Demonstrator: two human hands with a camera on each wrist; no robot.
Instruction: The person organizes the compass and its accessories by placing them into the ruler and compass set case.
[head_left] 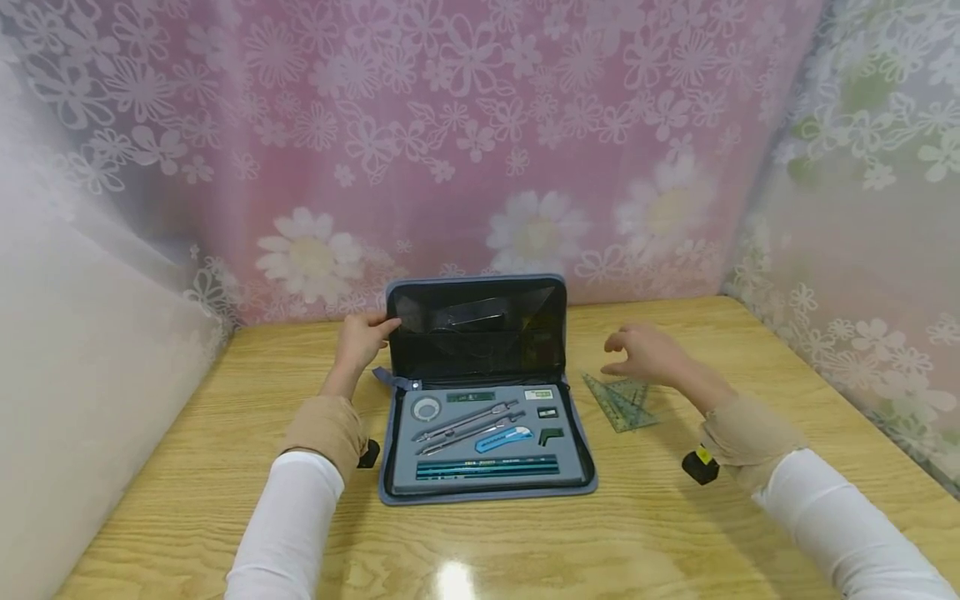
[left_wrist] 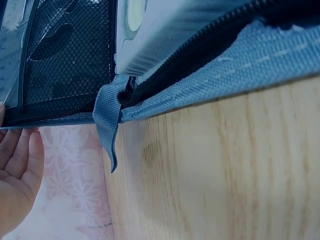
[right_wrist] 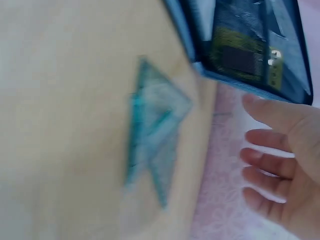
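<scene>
A blue zip case lies unfolded on the table, its dark lid standing up at the back. My left hand pinches the lid's left edge, thumb inside and fingers behind; in the left wrist view the hand is partly cut off. Inside the grey tray sit a pair of compasses, a blue utility knife, pencils, an eraser and a sharpener. My right hand hovers with loosely bent fingers and nothing in them, above two clear green set squares, which overlap.
The wooden table meets a flowered pink curtain at the back, with pale curtains on both sides. A fabric tab hangs from the case's left hinge corner. Both wrists wear tan bands with black devices.
</scene>
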